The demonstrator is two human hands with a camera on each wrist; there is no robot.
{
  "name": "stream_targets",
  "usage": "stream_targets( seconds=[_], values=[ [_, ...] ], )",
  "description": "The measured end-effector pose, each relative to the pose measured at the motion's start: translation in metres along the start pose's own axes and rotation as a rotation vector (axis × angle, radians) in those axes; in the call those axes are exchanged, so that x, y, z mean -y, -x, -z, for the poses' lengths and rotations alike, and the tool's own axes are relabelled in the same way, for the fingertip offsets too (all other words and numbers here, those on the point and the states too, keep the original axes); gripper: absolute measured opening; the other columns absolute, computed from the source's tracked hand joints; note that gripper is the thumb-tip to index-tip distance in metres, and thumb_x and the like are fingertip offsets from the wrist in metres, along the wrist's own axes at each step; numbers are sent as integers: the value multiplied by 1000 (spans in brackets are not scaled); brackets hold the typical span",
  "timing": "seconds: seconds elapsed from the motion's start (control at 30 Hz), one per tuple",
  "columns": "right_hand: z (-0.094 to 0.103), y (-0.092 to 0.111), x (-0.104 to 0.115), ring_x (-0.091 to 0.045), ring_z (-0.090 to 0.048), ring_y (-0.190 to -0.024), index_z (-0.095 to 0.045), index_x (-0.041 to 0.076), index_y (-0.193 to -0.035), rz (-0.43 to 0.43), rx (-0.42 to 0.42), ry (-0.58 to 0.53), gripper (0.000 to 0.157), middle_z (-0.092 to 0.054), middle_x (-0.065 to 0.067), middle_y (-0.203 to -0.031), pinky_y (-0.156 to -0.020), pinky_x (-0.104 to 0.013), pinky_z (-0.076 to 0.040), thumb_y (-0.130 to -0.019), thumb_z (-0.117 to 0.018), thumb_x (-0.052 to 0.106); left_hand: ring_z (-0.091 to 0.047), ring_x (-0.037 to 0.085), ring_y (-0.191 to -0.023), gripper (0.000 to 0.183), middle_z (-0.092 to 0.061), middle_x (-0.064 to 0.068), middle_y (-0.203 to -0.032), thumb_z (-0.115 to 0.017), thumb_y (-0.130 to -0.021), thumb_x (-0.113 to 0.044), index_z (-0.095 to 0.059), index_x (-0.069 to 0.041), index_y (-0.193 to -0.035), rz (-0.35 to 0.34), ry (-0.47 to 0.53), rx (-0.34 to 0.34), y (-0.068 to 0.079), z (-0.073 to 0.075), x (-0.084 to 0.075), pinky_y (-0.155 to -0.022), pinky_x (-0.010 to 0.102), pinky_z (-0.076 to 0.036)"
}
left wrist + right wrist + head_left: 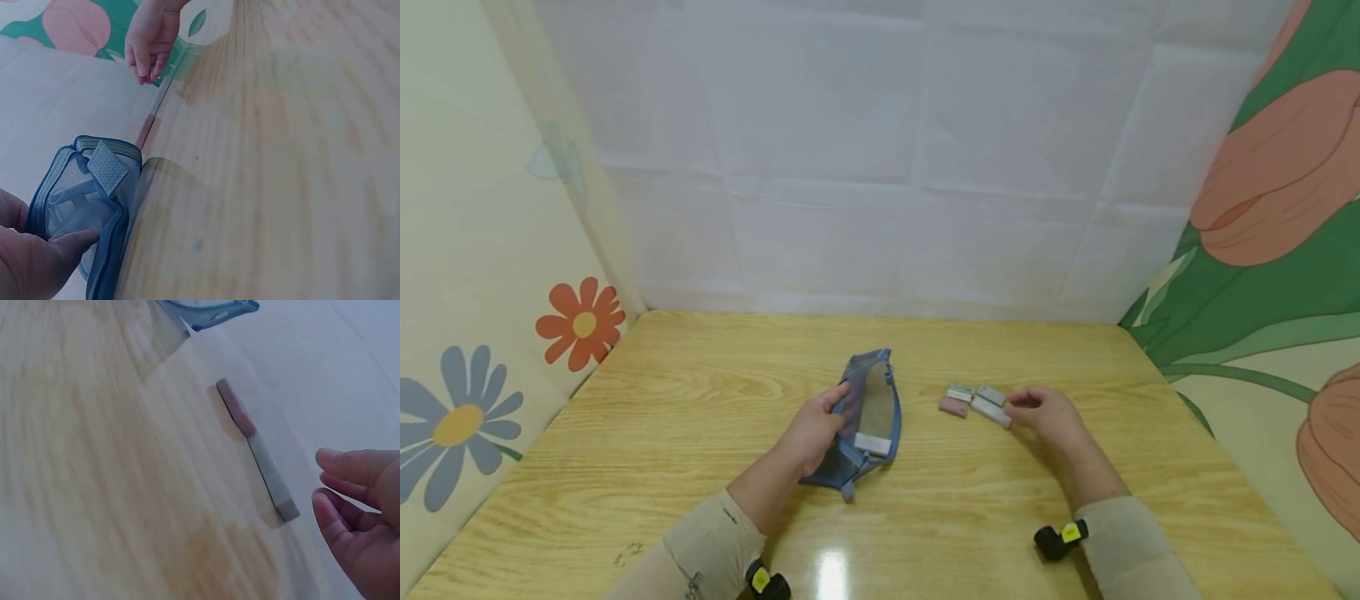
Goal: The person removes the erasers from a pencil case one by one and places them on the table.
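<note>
A blue mesh zip pouch [896, 417] stands on the table with its mouth spread toward the right, and a white block [872, 444] shows inside it. My left hand [812, 429] grips the pouch's left side, with the thumb on the mesh in the left wrist view. Right of the pouch lie several small flat blocks: a pink one [953, 407], a pale one [991, 412], a grey one [991, 396] and a whitish-green stack [959, 392]. Beside their right end is my right hand [1051, 417]. In the right wrist view its fingers [337, 464] are loosely bent, apart from the blocks, holding nothing.
The wood-grain table [970, 508] meets a white sheet [880, 167] at the back. Flower-printed panels [1285, 167] flank it on both sides. A black wrist camera [1058, 542] sits at the right sleeve, another [767, 581] at the left.
</note>
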State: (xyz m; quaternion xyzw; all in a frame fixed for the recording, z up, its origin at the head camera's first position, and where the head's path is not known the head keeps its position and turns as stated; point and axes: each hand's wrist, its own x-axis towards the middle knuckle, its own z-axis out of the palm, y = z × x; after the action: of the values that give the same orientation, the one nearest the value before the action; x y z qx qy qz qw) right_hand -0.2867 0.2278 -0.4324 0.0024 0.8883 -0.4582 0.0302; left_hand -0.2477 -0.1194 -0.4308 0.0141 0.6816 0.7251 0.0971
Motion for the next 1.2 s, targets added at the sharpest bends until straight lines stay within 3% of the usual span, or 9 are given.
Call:
stream_targets(
  seconds=[0.13,0.23,0.43,0.93,1.2],
  values=[
    [-5,1,8,-17,-58,-85,-65,2,-99,89,-5,40,25,-65,-8,-94,-73,-28,-46,-80,-69,17,-30,34,-130,69,-26,18,-147,-31,-77,18,-20,2,-143,16,-6,-3,1,0,-1,-100,47,-36],
    [-15,2,15,-15,-58,-81,-65,-2,-98,141,30,2,25,-65,-10,-92,-70,-26,-48,-79,-69,14,-30,34,-131,69,-26,17,-147,-31,-77,19,-21,1,-143,23,-5,-3,1,0,-2,-100,47,-36],
    [-43,6,31,-13,-58,-80,-66,3,-92,190,117,-46,17,-65,-6,-90,-71,-26,-48,-78,-70,12,-29,34,-131,68,-25,17,-147,-31,-78,18,-20,1,-143,24,-7,1,1,1,-3,-100,47,-35],
    [-108,13,69,-13,-61,-77,-66,0,-95,386,290,-53,21,-66,-9,-88,-69,-22,-51,-76,-71,8,-27,33,-132,69,-26,16,-147,-31,-78,18,-19,-1,-144,36,-19,8,2,0,-4,-102,48,-32],
    [-125,18,76,-11,-60,-76,-67,2,-96,389,344,-25,24,-65,-4,-87,-68,-21,-50,-74,-72,10,-32,32,-130,68,-29,14,-146,-33,-79,16,-22,-2,-144,48,-27,-13,0,1,-2,-101,46,-34]
  ],
)
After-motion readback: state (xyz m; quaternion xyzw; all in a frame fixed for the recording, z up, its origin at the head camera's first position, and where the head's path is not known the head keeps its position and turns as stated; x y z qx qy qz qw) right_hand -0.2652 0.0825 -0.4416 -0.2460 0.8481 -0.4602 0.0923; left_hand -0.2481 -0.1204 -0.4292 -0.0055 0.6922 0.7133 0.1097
